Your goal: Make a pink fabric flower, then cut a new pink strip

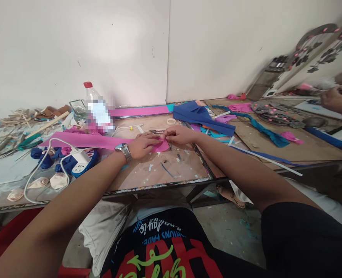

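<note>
A long pink crepe paper strip (pixel 110 142) runs across the table from the left, its near end lying under my fingers. My left hand (pixel 144 145), with a watch on the wrist, lies on the strip with its fingers stretched out. At the strip's right end, the thumb and fingers of my right hand (pixel 179 135) are pinched together on the pink paper. Both hands are close together, their fingertips almost meeting. Just beyond my right hand sits a small roll of tape (pixel 171 121).
Left are a blue power strip (pixel 85 164) with a white cable, cream rolled flowers (pixel 59 180), and a red-capped bottle (pixel 91 90). Folded blue paper (pixel 195 114) lies at the back. Cardboard (pixel 263 143) on the right holds more scraps; another person's hand (pixel 340 98) is at the far right.
</note>
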Available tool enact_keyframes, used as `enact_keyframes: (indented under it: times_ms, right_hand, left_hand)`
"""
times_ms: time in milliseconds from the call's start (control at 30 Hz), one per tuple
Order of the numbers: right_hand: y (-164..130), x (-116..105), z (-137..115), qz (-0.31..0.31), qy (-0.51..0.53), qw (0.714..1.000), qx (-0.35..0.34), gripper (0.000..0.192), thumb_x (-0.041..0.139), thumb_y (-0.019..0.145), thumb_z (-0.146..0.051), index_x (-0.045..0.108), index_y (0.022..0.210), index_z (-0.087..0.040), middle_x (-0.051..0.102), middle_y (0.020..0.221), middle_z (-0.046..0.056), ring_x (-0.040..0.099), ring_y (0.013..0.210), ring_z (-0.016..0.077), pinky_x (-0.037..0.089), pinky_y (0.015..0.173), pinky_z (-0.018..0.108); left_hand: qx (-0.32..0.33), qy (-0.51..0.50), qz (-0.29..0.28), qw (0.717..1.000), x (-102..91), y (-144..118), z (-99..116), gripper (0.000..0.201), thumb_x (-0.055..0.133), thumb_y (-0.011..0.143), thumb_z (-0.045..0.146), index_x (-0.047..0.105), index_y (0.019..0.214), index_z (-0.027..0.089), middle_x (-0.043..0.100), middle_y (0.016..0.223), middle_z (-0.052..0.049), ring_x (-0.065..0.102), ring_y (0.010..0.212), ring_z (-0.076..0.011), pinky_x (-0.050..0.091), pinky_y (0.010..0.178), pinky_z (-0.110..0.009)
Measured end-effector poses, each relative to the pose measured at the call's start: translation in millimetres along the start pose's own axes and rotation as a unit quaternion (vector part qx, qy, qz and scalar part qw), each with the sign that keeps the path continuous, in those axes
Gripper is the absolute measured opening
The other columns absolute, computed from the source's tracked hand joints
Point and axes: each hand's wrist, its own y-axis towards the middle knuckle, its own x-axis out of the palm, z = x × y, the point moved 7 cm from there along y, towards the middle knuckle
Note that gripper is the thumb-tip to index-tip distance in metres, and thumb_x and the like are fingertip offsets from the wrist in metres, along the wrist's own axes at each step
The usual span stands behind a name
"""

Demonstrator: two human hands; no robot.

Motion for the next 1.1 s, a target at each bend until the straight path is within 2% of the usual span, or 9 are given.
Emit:
enact_keyframes:
  times_ms: [167, 467, 700, 833, 1000, 1100]
  right_hand:
    - [0.7, 0.6, 3.6, 0.001, 0.006, 0.999, 0.039, 0.034, 0.051, 0.082, -0.020, 0.080, 0.100, -0.017, 0.074, 0.076, 0.000, 0.059, 0.066, 0.0117, 0.042, 0.065, 0.021]
    - [2.3, 0.1, 6.1, 0.008, -0.026, 1.000, -0.004, 0.029, 0.056, 0.080, -0.016, 0.082, 0.092, -0.017, 0.079, 0.094, 0.004, 0.069, 0.084, 0.0157, 0.049, 0.080, 0.024]
    - [1.4, -0.3, 4.4, 0.009, -0.041, 0.999, -0.020, 0.027, 0.057, 0.079, -0.013, 0.082, 0.088, -0.017, 0.079, 0.093, 0.005, 0.071, 0.085, 0.0166, 0.051, 0.083, 0.025]
    - [1.2, -0.4, 3.1, 0.013, -0.037, 0.999, -0.025, 0.029, 0.056, 0.078, -0.012, 0.082, 0.090, -0.018, 0.079, 0.094, 0.004, 0.070, 0.085, 0.0160, 0.051, 0.081, 0.024]
    - [1.7, 0.1, 7.5, 0.014, -0.041, 0.999, 0.011, 0.034, 0.055, 0.079, -0.013, 0.082, 0.100, -0.019, 0.080, 0.093, 0.002, 0.069, 0.083, 0.0151, 0.049, 0.077, 0.023]
    - [2.0, 0.2, 8.8, 0.019, -0.039, 0.999, 0.018, 0.034, 0.055, 0.080, -0.013, 0.082, 0.099, -0.019, 0.080, 0.095, 0.002, 0.069, 0.085, 0.0154, 0.050, 0.079, 0.023]
  left_hand:
    - [0.004, 0.003, 0.004, 1.000, 1.2, 0.7, -0.1, 0.057, 0.045, 0.090, 0.026, 0.057, 0.146, 0.026, 0.048, 0.158, -0.006, 0.041, 0.146, -0.0312, 0.027, 0.124, -0.055]
    - [0.004, -0.001, 0.014, 1.000, 0.0, 1.0, -0.8, 0.053, 0.048, 0.092, 0.030, 0.058, 0.144, 0.030, 0.049, 0.157, -0.006, 0.041, 0.146, -0.0312, 0.030, 0.122, -0.054]
    - [0.001, 0.006, 0.020, 1.000, -1.3, 0.4, -0.4, 0.049, 0.048, 0.093, 0.031, 0.062, 0.140, 0.029, 0.050, 0.155, -0.007, 0.043, 0.144, -0.0319, 0.031, 0.121, -0.055]
    - [0.007, 0.009, 0.020, 1.000, -1.2, 0.9, 1.0, 0.051, 0.049, 0.091, 0.028, 0.062, 0.140, 0.029, 0.051, 0.155, -0.007, 0.043, 0.144, -0.0305, 0.031, 0.121, -0.054]
    - [0.004, 0.008, 0.020, 1.000, -0.1, 1.8, 0.3, 0.055, 0.049, 0.088, 0.026, 0.060, 0.142, 0.031, 0.051, 0.155, -0.005, 0.043, 0.144, -0.0302, 0.030, 0.122, -0.053]
    - [0.002, 0.009, 0.021, 1.000, -0.7, 1.7, 1.1, 0.054, 0.049, 0.089, 0.027, 0.060, 0.142, 0.031, 0.052, 0.155, -0.005, 0.044, 0.144, -0.0306, 0.031, 0.121, -0.054]
